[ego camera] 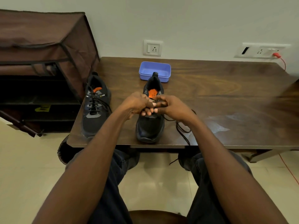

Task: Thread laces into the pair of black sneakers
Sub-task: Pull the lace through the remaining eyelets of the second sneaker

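Note:
Two black sneakers with orange insoles stand on the dark wooden table [210, 97], toes toward me. The left sneaker [95, 107] has a black lace threaded through its eyelets, ends loose. Over the eyelet area of the right sneaker [150, 125] both hands meet. My left hand [137, 104] has its fingers curled at the shoe's tongue. My right hand [171, 107] pinches the black lace [182, 128], which trails right across the table and over the front edge. My fingers hide the eyelets.
A blue plastic tray [155, 71] sits just behind the right sneaker. A brown fabric shoe rack [40, 62] stands left of the table. Wall sockets [152, 48] and a red cable [282, 61] lie behind. My knees are under the table's front edge.

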`<state>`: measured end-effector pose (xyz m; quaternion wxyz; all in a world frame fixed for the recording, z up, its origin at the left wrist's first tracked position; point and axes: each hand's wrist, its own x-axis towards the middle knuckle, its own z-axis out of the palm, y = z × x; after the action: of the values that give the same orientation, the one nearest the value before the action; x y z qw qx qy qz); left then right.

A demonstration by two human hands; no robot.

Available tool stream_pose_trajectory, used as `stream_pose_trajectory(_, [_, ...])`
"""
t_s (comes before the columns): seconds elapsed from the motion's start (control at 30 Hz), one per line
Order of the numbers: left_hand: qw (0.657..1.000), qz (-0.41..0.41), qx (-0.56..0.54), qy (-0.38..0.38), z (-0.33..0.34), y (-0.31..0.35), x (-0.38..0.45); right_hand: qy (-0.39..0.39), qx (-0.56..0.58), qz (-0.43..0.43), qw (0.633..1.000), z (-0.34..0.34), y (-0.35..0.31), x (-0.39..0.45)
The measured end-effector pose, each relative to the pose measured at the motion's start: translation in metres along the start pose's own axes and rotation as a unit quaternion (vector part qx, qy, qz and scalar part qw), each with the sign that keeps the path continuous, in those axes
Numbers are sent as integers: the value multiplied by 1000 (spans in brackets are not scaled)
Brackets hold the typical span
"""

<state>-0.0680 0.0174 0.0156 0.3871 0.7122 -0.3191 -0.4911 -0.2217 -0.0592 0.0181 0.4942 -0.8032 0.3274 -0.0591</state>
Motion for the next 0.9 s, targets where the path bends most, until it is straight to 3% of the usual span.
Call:
stream_pose_trajectory(0.13, [999, 2, -17, 38, 1, -2, 4, 34, 87, 37, 995, 4, 0, 2])
stream_pose_trajectory(0.27, [998, -5, -57, 6, 0, 3, 1, 48, 85, 73, 993, 2, 9, 6])
stream_pose_trajectory(0.4, [999, 19, -28, -13, 4, 7, -4, 40, 216, 63, 974, 4, 11, 8])
stream_pose_trajectory(0.5, [999, 36, -24, 0, 8, 6, -3, 75, 249, 89, 961, 5, 11, 8])
stream_pose_trajectory(0.57, [999, 25, -25, 7, 10, 3, 1, 98, 225, 108, 963, 6, 15, 10])
stream_pose_trajectory(0.73, [997, -55, 53, 26, 9, -6, 10, 150, 12, 150, 977, 10, 25, 22])
stream_pose_trajectory(0.9, [994, -80, 69, -2, 10, -9, 9, 126, -4, 162, 979, 14, 32, 25])
